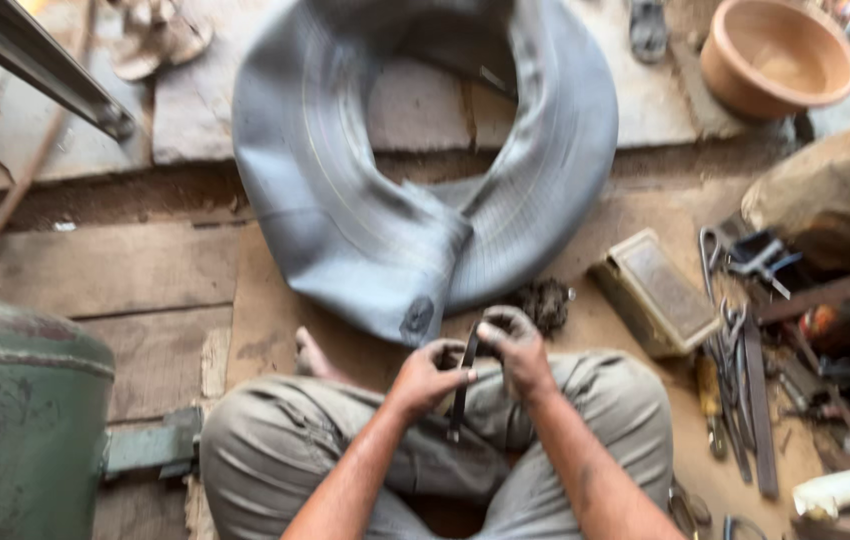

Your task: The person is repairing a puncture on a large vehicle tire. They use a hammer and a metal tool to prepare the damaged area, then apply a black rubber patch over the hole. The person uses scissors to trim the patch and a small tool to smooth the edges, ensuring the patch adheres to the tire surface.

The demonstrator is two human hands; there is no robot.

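Note:
I sit cross-legged on the floor. My left hand (429, 377) and my right hand (515, 345) meet above my lap, both pinching a narrow dark strip (461, 395) that hangs down between them. Just in front of my hands lies a large grey rubber inner tube (345, 200), partly folded, with a round patch (417, 317) on the fold nearest me. The frame is blurred, so the strip's material is hard to make out.
A green metal tank (15, 420) stands at the left. A small rectangular box (657, 292) and several hand tools (740, 380) lie at the right. A clay-coloured bowl (777, 55) sits at the back right. A dark fuzzy clump (545, 302) lies by my right hand.

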